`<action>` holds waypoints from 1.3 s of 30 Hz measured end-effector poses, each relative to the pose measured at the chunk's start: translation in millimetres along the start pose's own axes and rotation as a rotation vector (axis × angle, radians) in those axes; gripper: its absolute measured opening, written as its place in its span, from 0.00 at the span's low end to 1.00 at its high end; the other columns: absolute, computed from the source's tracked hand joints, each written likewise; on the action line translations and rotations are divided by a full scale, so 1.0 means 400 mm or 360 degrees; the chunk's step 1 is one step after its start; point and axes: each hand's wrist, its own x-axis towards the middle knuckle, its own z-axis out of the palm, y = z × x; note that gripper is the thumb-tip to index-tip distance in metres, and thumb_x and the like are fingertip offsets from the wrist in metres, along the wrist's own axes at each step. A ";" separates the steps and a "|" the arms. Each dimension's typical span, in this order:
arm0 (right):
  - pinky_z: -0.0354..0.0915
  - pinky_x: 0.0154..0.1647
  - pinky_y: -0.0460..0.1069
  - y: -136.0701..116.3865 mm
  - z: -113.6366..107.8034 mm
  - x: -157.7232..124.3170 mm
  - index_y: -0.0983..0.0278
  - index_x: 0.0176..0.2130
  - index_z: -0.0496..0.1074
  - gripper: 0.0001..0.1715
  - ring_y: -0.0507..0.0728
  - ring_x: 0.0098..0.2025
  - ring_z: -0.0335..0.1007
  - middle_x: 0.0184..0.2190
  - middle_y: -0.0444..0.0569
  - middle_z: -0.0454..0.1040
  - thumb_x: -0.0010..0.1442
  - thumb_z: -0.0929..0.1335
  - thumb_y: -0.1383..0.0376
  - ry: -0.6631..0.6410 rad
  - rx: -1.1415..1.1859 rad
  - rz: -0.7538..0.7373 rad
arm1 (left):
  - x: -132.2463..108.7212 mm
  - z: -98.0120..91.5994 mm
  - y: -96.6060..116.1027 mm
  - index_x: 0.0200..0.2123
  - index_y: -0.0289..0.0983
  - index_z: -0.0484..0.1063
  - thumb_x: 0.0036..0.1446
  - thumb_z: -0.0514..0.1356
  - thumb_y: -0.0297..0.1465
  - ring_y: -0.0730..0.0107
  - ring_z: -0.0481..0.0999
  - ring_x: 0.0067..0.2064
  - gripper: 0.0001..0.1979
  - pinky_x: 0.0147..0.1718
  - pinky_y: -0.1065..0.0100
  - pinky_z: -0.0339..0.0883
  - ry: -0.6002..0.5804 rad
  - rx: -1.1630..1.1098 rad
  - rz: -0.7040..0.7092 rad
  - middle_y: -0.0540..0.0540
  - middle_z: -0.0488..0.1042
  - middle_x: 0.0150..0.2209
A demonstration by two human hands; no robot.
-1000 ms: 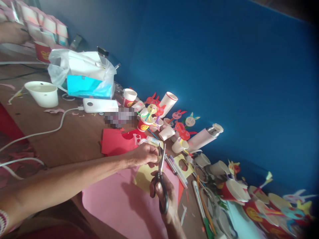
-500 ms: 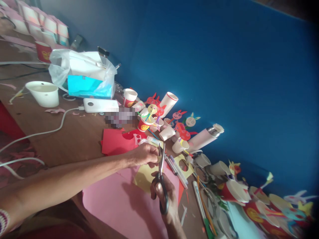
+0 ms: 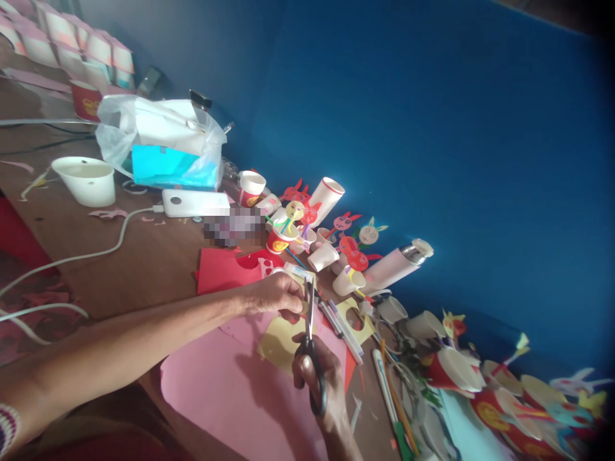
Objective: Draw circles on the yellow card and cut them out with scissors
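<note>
My left hand (image 3: 277,296) pinches a small yellowish paper piece (image 3: 303,308), mostly covered by the fingers. Black-handled scissors (image 3: 317,378) are gripped in my right hand (image 3: 319,374), their blades pointing up and nearly together beside the left fingertips. Beneath both hands lie a yellow paper (image 3: 277,342) and a large pink sheet (image 3: 216,397). Red paper (image 3: 223,272) with a cut-out rests behind my left wrist. Right of the blades are several markers (image 3: 341,330) and a yellow paper with a round hole (image 3: 366,326).
Paper cups with animal-face cut-outs (image 3: 348,256) stand along the blue wall, near a pink thermos (image 3: 391,266). More decorated cups (image 3: 456,368) crowd the right. A white power bank (image 3: 195,203), a plastic bag (image 3: 115,141) and a white cup (image 3: 89,182) are at the left.
The scissor blades have come closer together, and my left hand has shifted slightly left. The hold on the paper and the scissors is unchanged.
</note>
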 end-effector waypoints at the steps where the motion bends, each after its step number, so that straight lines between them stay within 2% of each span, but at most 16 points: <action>1: 0.55 0.17 0.44 -0.001 0.000 0.000 0.65 0.40 0.68 0.25 0.48 0.18 0.52 0.16 0.39 0.60 0.53 0.66 0.47 -0.0004 0.0004 0.0022 | -0.002 -0.001 0.003 0.22 0.32 0.72 0.39 0.60 0.27 0.73 0.72 0.24 0.04 0.26 0.72 0.65 -0.0007 0.0003 -0.0003 0.47 0.75 0.22; 16: 0.55 0.17 0.44 -0.013 -0.004 0.000 0.64 0.38 0.70 0.24 0.48 0.16 0.52 0.16 0.38 0.61 0.50 0.69 0.49 -0.0067 0.0080 0.0180 | -0.012 -0.025 0.018 0.21 0.31 0.73 0.39 0.60 0.27 0.75 0.67 0.22 0.04 0.24 0.73 0.61 -0.0137 0.0152 -0.0014 0.49 0.71 0.18; 19: 0.53 0.16 0.46 -0.018 -0.003 -0.002 0.59 0.37 0.71 0.20 0.49 0.15 0.53 0.15 0.40 0.61 0.49 0.70 0.50 -0.0068 0.0092 0.0215 | -0.013 -0.025 0.018 0.20 0.31 0.73 0.39 0.58 0.25 0.75 0.66 0.21 0.04 0.23 0.73 0.60 -0.0122 0.0180 0.0016 0.48 0.71 0.17; 24: 0.50 0.18 0.50 -0.026 -0.006 -0.008 0.50 0.37 0.71 0.13 0.54 0.16 0.53 0.16 0.43 0.61 0.50 0.69 0.50 -0.0141 0.0074 0.0236 | -0.018 -0.026 0.027 0.16 0.33 0.72 0.38 0.58 0.24 0.76 0.62 0.20 0.04 0.20 0.73 0.56 -0.0107 0.0233 -0.0063 0.48 0.68 0.15; 36: 0.48 0.17 0.50 -0.021 -0.015 -0.008 0.51 0.36 0.72 0.14 0.52 0.15 0.49 0.14 0.44 0.60 0.48 0.69 0.52 -0.0183 0.0115 0.0292 | -0.025 -0.032 0.038 0.15 0.32 0.71 0.37 0.58 0.27 0.75 0.62 0.20 0.05 0.21 0.72 0.55 -0.0207 0.0210 -0.0113 0.48 0.67 0.14; 39: 0.46 0.15 0.49 -0.023 -0.009 -0.010 0.53 0.35 0.73 0.14 0.51 0.14 0.47 0.13 0.43 0.59 0.48 0.68 0.51 -0.0102 0.0134 0.0243 | -0.026 -0.032 0.039 0.14 0.32 0.69 0.37 0.58 0.26 0.76 0.61 0.20 0.05 0.21 0.72 0.55 -0.0227 0.0186 -0.0102 0.47 0.68 0.15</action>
